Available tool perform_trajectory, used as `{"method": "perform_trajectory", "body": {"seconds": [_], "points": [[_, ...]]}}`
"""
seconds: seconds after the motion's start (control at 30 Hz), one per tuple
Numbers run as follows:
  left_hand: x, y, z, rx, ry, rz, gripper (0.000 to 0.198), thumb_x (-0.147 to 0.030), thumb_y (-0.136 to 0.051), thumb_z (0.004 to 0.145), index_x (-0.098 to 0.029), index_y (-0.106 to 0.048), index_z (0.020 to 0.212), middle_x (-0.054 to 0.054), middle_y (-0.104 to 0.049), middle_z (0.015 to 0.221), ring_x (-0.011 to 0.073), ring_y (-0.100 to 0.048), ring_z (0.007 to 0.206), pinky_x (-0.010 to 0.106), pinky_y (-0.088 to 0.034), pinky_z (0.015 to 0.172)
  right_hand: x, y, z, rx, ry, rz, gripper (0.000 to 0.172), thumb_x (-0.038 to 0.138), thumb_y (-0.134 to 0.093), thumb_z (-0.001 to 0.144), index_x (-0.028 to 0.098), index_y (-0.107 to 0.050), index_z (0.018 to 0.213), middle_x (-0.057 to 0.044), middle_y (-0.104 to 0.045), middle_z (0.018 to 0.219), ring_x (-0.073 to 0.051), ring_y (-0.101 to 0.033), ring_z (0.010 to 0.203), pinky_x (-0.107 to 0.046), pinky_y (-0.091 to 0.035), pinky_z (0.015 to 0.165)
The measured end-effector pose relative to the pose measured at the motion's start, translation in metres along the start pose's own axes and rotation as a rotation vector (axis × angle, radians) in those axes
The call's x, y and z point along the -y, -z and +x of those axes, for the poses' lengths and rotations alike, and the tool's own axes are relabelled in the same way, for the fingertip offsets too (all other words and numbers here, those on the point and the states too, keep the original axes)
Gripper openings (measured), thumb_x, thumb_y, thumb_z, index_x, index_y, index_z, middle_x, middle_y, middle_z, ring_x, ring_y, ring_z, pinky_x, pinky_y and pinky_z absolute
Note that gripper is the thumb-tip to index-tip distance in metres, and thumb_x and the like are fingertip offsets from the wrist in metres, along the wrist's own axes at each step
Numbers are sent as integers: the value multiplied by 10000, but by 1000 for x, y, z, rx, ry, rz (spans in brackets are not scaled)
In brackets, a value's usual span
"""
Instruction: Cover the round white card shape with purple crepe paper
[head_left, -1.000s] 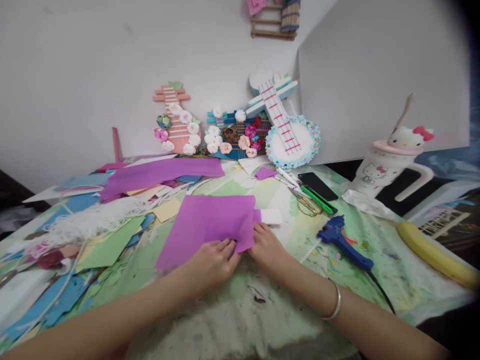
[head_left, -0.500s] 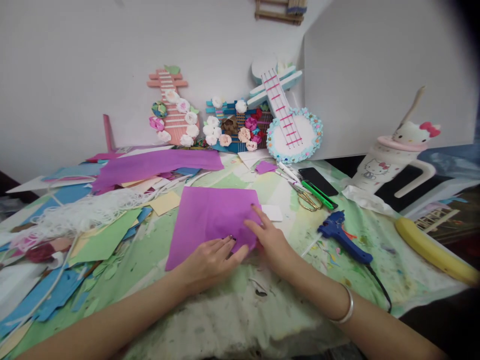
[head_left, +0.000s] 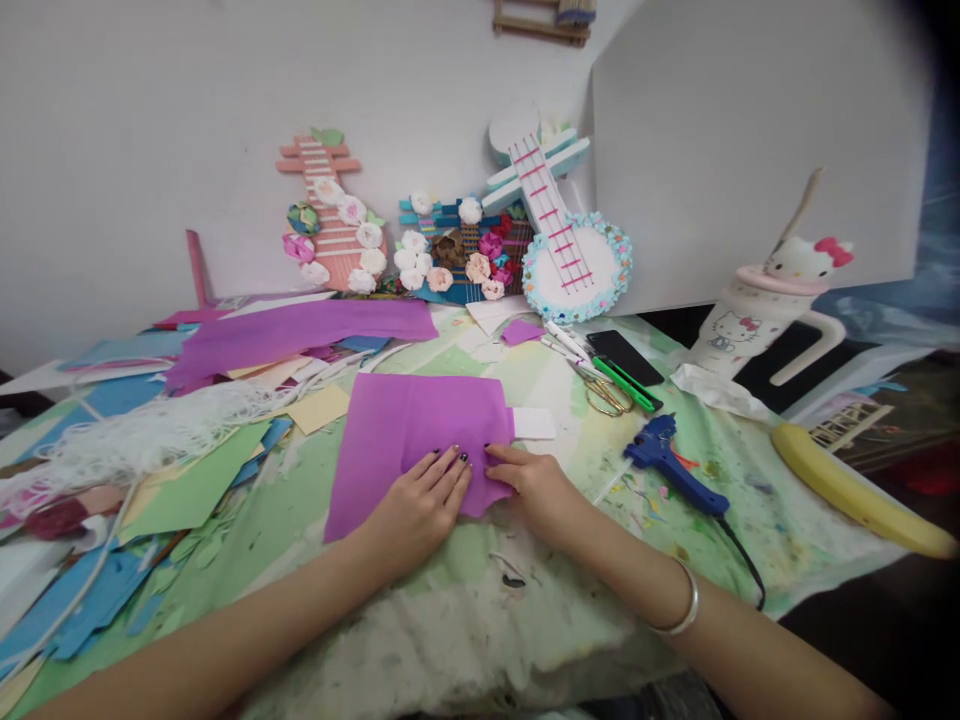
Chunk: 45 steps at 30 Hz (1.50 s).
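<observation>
A purple sheet [head_left: 375,430], crepe paper or thin cloth, lies on the table in front of me with a shallow bulge near its middle. My left hand [head_left: 420,500] rests flat on its lower part, fingers stretched out together. At the sheet's lower right edge, my right hand [head_left: 544,490] has finger and thumb drawn close on the purple material; its other fingers are curled and partly hidden. From under the right edge sticks out a white strip [head_left: 534,423], its other end covered by the sheet.
On the right lie a blue glue gun [head_left: 675,465], gold-handled scissors [head_left: 609,395], a green cutter [head_left: 626,383], a phone [head_left: 626,357] and a yellow banana-shaped thing [head_left: 855,490]. A tumbler [head_left: 739,325] stands behind. Left are paper scraps [head_left: 199,480] and white cord [head_left: 165,430]. Decorated instrument models [head_left: 577,265] lean at the back.
My right hand's fingertips have come down and closer together at the sheet's right edge. My left hand has flattened on the sheet. More of the white strip shows. The whole view has shifted slightly.
</observation>
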<state>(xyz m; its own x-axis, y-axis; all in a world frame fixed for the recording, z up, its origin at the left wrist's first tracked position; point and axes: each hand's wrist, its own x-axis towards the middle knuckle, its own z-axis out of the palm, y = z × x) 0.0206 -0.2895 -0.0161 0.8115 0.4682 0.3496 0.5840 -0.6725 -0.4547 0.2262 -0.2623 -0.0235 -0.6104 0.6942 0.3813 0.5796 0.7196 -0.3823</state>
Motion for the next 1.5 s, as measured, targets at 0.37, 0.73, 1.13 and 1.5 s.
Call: {"method": "perform_trajectory", "body": {"seconds": [0.37, 0.73, 1.13, 1.5], "points": [[16, 6, 3, 17, 199, -430, 253, -201, -467, 899, -188, -663, 1057, 48, -694, 1090, 185, -665, 977, 348, -556, 846, -28, 87, -100, -377, -696, -739, 349, 345, -527, 820, 105, -598, 1063, -184, -671, 953, -331, -586, 889, -433, -425, 780], [8, 2, 6, -167, -60, -158, 210, -88, -483, 861, -87, -655, 982, 107, -707, 1015, 249, -630, 1042, 366, -555, 836, -59, 81, -116, -168, -898, -785, 336, 353, -498, 848, 64, -555, 1010, -168, -585, 861, -277, -570, 783, -370, -420, 726], [0, -8, 13, -175, 10, -225, 280, -86, -394, 894, -99, -602, 1081, 123, -687, 1076, 202, -665, 959, 338, -543, 834, -32, 102, -120, -453, -814, -483, 369, 369, -513, 816, 126, -504, 1093, -193, -471, 1088, -295, -532, 940, -409, -454, 748], [1, -3, 16, -46, 555, -503, 273, -248, -368, 931, -160, -613, 1010, -7, -649, 596, 124, -582, 463, 213, -402, 485, 27, 78, -96, -289, -840, 1022, 411, 435, -692, 637, 184, -522, 915, 55, -440, 567, -88, -375, 442, -224, -300, 393]]}}
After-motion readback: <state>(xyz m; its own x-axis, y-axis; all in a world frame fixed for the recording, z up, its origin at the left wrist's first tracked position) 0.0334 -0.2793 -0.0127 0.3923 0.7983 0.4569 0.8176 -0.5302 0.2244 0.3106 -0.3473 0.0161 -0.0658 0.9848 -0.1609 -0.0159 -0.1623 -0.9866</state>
